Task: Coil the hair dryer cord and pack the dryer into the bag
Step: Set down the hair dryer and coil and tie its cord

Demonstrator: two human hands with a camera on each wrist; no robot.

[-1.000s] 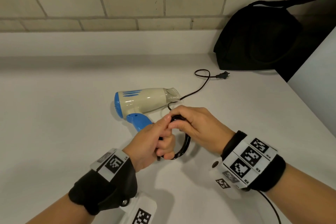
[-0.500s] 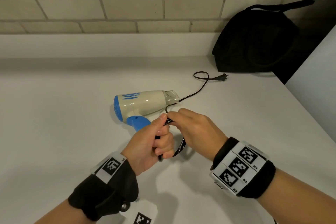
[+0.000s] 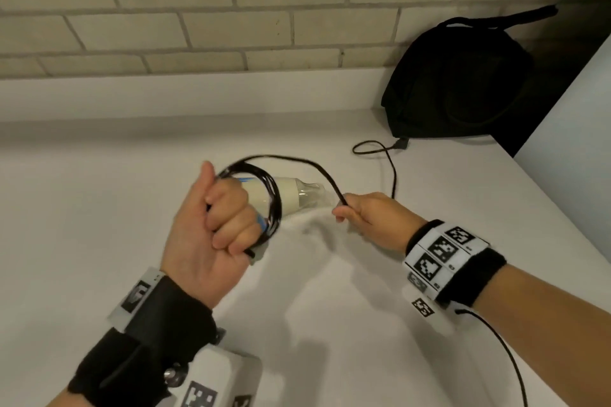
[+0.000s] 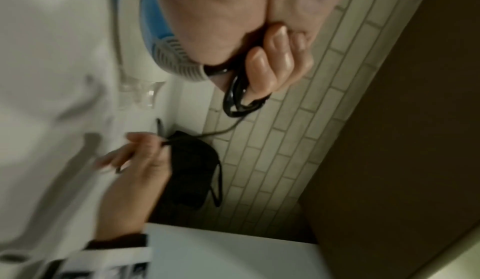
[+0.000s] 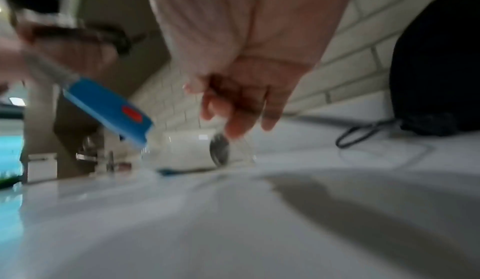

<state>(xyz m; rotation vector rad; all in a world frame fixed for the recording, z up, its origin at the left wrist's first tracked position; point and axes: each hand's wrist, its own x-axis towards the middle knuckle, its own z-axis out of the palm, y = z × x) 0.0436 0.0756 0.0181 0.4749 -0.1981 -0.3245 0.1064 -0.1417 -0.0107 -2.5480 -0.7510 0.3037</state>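
The cream and blue hair dryer (image 3: pixel 292 199) lies on the white counter (image 3: pixel 99 215), its blue handle (image 5: pixel 109 109) angled up toward my left hand. My left hand (image 3: pixel 224 215) is raised, palm toward me, and grips several black loops of the cord (image 3: pixel 275 198) in its fist; the loops (image 4: pixel 237 100) stick out past the fingers (image 4: pixel 270 61). My right hand (image 3: pixel 350 212) pinches the cord further along, to the right of the nozzle. From there the cord runs back to the plug (image 3: pixel 401 143) beside the black bag (image 3: pixel 463 82).
The bag leans against the brick wall (image 3: pixel 198 26) at the counter's back right corner. A white panel (image 3: pixel 578 149) rises at the right edge. A thin black cable (image 3: pixel 496 340) hangs from my right wrist band.
My hands have drawn apart. The left one rose and turned palm-up with the coil; the right one slid rightwards along the cord, drawing out an arc of it. The plug end lies closer to the bag.
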